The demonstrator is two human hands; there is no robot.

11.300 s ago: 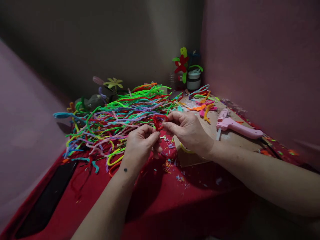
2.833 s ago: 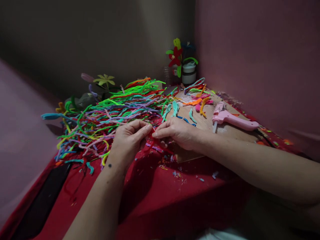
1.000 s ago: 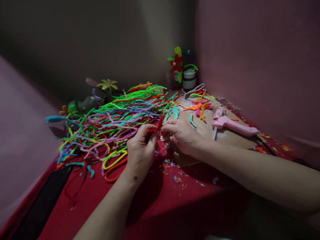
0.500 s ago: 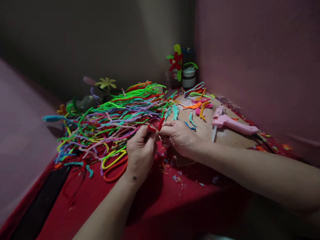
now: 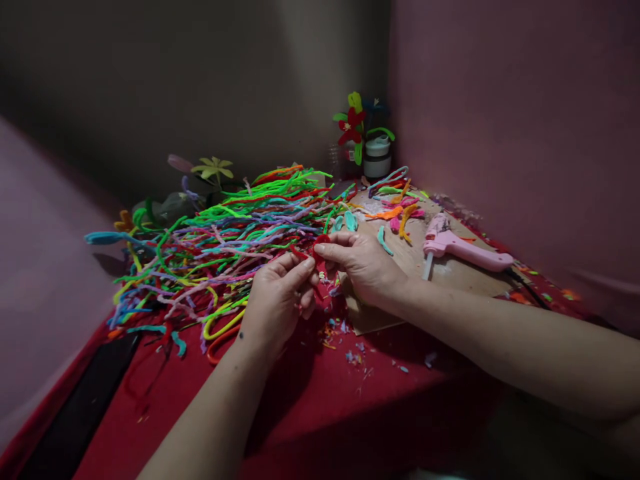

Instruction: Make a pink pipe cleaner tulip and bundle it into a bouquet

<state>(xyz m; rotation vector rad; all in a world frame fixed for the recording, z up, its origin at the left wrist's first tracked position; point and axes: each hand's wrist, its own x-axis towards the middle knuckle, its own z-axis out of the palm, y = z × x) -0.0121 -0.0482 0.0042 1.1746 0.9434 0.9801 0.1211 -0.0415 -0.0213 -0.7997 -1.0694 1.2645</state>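
A red pipe cleaner (image 5: 321, 245) is held between my two hands, above the near edge of the board. My left hand (image 5: 283, 293) pinches one end, with a short red piece showing over its fingers. On the other side my right hand (image 5: 363, 263) presses a bent red part between thumb and forefinger. Fingers hide much of the piece. Just beyond and left of the hands spreads a large heap of coloured pipe cleaners (image 5: 250, 223). Small turquoise pieces (image 5: 351, 221) lie on the board past my right hand.
A pink hot glue gun (image 5: 465, 250) rests on the wooden board (image 5: 465, 280) at right. Orange and pink bent pieces (image 5: 400, 212) lie farther back. A red pipe-cleaner flower (image 5: 351, 127) stands by a lidded container (image 5: 377, 159). Fluff scraps dot the red cloth (image 5: 320, 400).
My hands have shifted slightly, and the left one has turned with its fingers spread a little more. The red pipe cleaner at the right fingertips now looks curled over instead of pointing up.
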